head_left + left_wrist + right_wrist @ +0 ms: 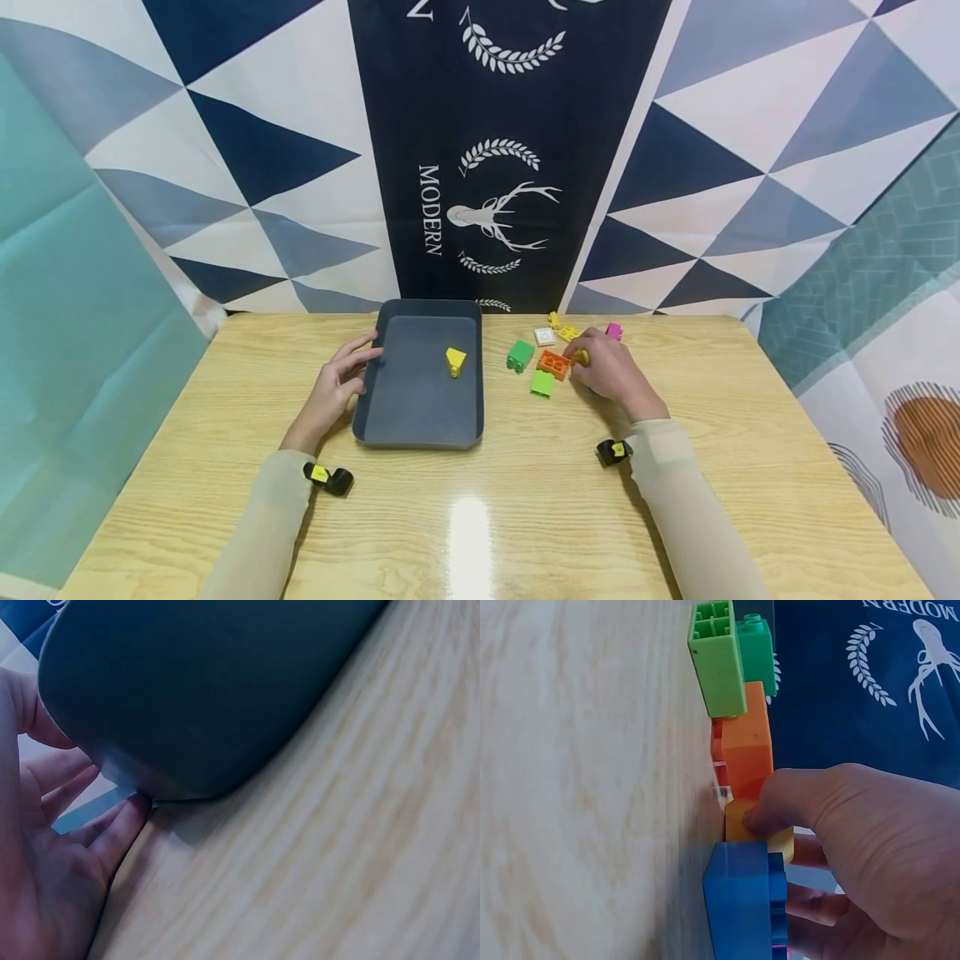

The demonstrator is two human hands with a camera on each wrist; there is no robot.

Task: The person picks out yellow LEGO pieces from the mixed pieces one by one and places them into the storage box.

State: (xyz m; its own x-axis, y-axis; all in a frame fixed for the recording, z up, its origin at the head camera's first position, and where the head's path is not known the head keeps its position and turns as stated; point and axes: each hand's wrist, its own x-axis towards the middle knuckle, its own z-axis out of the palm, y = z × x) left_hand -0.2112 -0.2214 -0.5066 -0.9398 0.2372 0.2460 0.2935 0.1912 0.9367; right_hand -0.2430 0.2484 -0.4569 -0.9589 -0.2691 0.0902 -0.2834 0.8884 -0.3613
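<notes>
Tray, dark gray, shallow, sits just right of left hand's fingertips; it holds one wedge-shaped yellow brick, well apart from those fingers, toward the tray's far-right part. Left hand touches the tray's left rim, fingers extended and slightly apart. Right hand pinches a yellow-orange block, thumb on one face, fingers at the other side. Orange brick just left of right fingertips; lime-green brick left and nearer the person; green brick farther left. White square piece, yellow studded brick and small yellow piece beyond the fingertips. Magenta brick past the knuckles. Blue brick beside the pinched block, mostly hand-covered in head view.
</notes>
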